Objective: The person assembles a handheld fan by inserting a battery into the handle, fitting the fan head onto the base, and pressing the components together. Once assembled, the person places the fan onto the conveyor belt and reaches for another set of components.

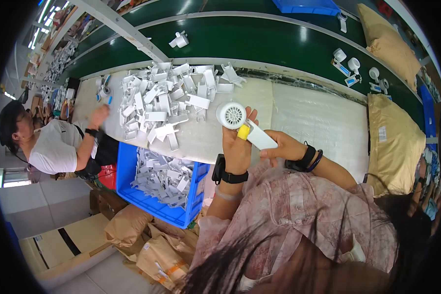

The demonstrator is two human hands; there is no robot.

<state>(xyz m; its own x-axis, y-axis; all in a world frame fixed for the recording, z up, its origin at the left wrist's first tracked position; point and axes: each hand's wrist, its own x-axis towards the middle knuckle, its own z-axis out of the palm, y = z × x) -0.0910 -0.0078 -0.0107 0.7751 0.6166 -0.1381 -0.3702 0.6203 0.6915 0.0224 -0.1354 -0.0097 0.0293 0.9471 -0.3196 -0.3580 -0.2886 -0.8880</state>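
Observed one white handheld fan (pixel 223 118) held above the tabletop (pixel 311 127), with grille (pixel 234 114) upward, cradled in the bent fingers of the left hand (pixel 237 145). Found the white handle piece (pixel 261 137) pinched at its far end between thumb and fingers of the right hand (pixel 285 147), with a yellow piece (pixel 243 131) beside the grille. Noted loose white plastic parts (pixel 166 100) heaped to the left on the tabletop, and a blue crate (pixel 157 209) of similar pieces beside its near edge.
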